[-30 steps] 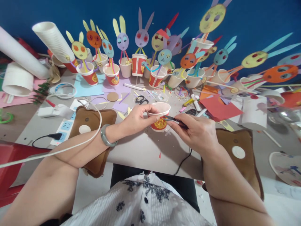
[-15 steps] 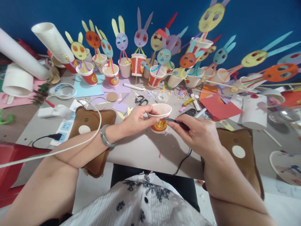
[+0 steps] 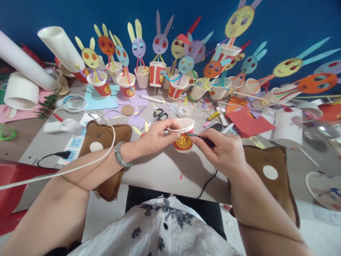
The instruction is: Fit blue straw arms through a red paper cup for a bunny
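Observation:
My left hand point(image 3: 161, 134) grips the rim of a red and white paper cup point(image 3: 183, 142) with yellow print, the thumb outside and fingers over the rim. The cup stands upright just above or on the table; I cannot tell which. In my right hand point(image 3: 217, 147) is a slim black pointed tool point(image 3: 203, 139), its kind unclear. Its tip touches or nearly touches the cup's side just below the rim. Behind my left hand lie black scissors point(image 3: 160, 113) and small yellow paper ears point(image 3: 146, 126), partly hidden.
Several cups with paper rabbit heads, such as a purple one point(image 3: 160, 43), line the back. A stack of white cups point(image 3: 60, 48) leans at left. Brown cushions point(image 3: 266, 188) flank me. A white cable point(image 3: 110, 142) crosses above my left arm. Red paper point(image 3: 246, 121) lies at right.
The cup has shifted or turned slightly, so its yellow print shows a little farther right. The tool stays at its side, and both hands keep nearly the same place.

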Available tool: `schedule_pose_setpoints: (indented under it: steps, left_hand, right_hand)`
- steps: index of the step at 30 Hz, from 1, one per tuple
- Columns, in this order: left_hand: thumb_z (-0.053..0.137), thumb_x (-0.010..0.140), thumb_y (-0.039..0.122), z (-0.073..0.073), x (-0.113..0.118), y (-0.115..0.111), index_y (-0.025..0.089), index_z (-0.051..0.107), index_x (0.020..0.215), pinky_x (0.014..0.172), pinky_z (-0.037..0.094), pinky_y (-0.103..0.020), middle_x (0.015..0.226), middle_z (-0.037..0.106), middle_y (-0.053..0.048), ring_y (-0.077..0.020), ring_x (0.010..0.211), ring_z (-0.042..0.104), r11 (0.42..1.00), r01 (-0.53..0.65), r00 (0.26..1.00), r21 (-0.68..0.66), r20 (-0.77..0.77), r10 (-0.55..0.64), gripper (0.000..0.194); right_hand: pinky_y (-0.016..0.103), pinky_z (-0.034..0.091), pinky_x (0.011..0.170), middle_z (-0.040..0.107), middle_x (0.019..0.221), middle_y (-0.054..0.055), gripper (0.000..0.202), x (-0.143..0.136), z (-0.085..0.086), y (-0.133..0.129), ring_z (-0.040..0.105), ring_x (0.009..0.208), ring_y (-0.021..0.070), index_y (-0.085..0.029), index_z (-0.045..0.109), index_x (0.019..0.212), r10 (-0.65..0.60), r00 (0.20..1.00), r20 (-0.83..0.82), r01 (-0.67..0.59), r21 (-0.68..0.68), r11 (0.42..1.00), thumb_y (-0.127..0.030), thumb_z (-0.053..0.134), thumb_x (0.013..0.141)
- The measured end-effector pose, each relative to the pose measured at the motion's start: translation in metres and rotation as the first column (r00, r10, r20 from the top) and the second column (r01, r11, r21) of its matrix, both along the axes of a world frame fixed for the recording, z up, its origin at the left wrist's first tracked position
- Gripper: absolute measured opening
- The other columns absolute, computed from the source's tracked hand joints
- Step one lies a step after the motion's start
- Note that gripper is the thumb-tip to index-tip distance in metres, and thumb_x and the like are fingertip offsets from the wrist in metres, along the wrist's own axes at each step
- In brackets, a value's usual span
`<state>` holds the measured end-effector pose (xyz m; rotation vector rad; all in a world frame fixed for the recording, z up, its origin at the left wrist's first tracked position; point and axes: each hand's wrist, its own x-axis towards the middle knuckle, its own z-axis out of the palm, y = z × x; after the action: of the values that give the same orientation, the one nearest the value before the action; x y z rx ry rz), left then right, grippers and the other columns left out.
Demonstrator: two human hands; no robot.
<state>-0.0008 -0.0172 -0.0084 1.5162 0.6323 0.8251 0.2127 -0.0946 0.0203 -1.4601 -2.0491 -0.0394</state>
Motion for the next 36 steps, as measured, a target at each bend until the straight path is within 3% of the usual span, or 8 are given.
schedule_pose_setpoints:
  steps: [5, 10, 16, 22, 26, 31, 36]
  left_hand:
    - [0.072, 0.087, 0.042, -0.002, 0.002, -0.005, 0.018, 0.056, 0.086, 0.072, 0.048, -0.025, 0.085, 0.060, -0.001, -0.0121, 0.079, 0.057, 0.993, -0.094, 0.995, -0.074, 0.038, 0.097, 0.029]
    - [0.075, 0.086, 0.054, -0.005, 0.004, -0.010, 0.018, 0.053, 0.082, 0.076, 0.052, -0.027, 0.096, 0.062, -0.003, -0.0130, 0.084, 0.060, 0.975, -0.174, 0.975, -0.140, 0.113, 0.190, 0.042]
    - [0.074, 0.086, 0.058, -0.005, 0.005, -0.011, 0.019, 0.052, 0.080, 0.084, 0.053, -0.028, 0.096, 0.061, -0.003, -0.0129, 0.090, 0.059, 0.978, -0.205, 0.968, -0.047, 0.139, 0.210, 0.045]
    - [0.077, 0.085, 0.054, -0.010, 0.005, -0.013, 0.018, 0.052, 0.079, 0.079, 0.053, -0.026, 0.096, 0.057, -0.003, -0.0127, 0.090, 0.058, 0.972, -0.231, 0.960, -0.035, 0.155, 0.234, 0.044]
    - [0.073, 0.089, 0.049, -0.012, 0.005, -0.013, 0.019, 0.050, 0.077, 0.083, 0.051, -0.030, 0.091, 0.054, -0.002, -0.0136, 0.089, 0.056, 0.956, -0.274, 0.956, 0.102, 0.133, 0.260, 0.040]
    - [0.067, 0.094, 0.033, -0.015, 0.003, -0.015, 0.020, 0.055, 0.085, 0.094, 0.049, -0.036, 0.100, 0.055, -0.005, -0.0175, 0.100, 0.056, 0.873, -0.313, 0.948, 0.374, 0.174, 0.266, 0.020]
    - [0.064, 0.096, 0.031, -0.018, 0.003, -0.015, 0.021, 0.056, 0.089, 0.095, 0.050, -0.038, 0.103, 0.057, -0.006, -0.0194, 0.102, 0.058, 0.839, -0.305, 0.952, 0.451, 0.137, 0.272, 0.014]
  right_hand:
    - [0.023, 0.036, 0.048, 0.055, 0.056, -0.006, 0.021, -0.008, -0.005, 0.001, 0.049, 0.045, 0.0088, -0.021, 0.060, 0.083, -0.068, 0.992, -0.109, 0.072, 0.032, 0.997, -0.039, 0.069, 0.089]
    - [0.024, 0.040, 0.050, 0.063, 0.065, -0.004, 0.011, -0.020, -0.011, 0.000, 0.052, 0.047, 0.0099, -0.022, 0.058, 0.091, -0.112, 0.984, -0.138, 0.110, -0.017, 0.994, -0.032, 0.064, 0.090]
    - [0.024, 0.037, 0.049, 0.060, 0.061, -0.005, 0.016, -0.027, -0.017, -0.002, 0.049, 0.044, 0.0102, -0.021, 0.058, 0.096, -0.130, 0.986, -0.102, 0.124, -0.063, 0.990, -0.037, 0.059, 0.097]
    - [0.025, 0.038, 0.051, 0.060, 0.064, -0.003, 0.018, -0.028, -0.020, -0.001, 0.052, 0.049, 0.0119, -0.022, 0.056, 0.095, -0.129, 0.986, -0.106, 0.131, 0.019, 0.991, -0.040, 0.057, 0.098]
    - [0.025, 0.038, 0.051, 0.060, 0.065, -0.004, 0.016, -0.028, -0.019, -0.003, 0.052, 0.050, 0.0114, -0.022, 0.056, 0.096, -0.121, 0.988, -0.099, 0.124, 0.023, 0.992, -0.037, 0.059, 0.098]
    - [0.026, 0.038, 0.052, 0.062, 0.068, -0.002, 0.020, -0.029, -0.019, -0.004, 0.055, 0.053, 0.0127, -0.022, 0.056, 0.098, -0.147, 0.986, -0.080, 0.149, 0.020, 0.989, -0.042, 0.056, 0.100]
    - [0.026, 0.038, 0.052, 0.062, 0.069, -0.002, 0.020, -0.028, -0.019, -0.004, 0.054, 0.052, 0.0131, -0.022, 0.055, 0.098, -0.159, 0.985, -0.072, 0.163, 0.042, 0.986, -0.042, 0.055, 0.100]
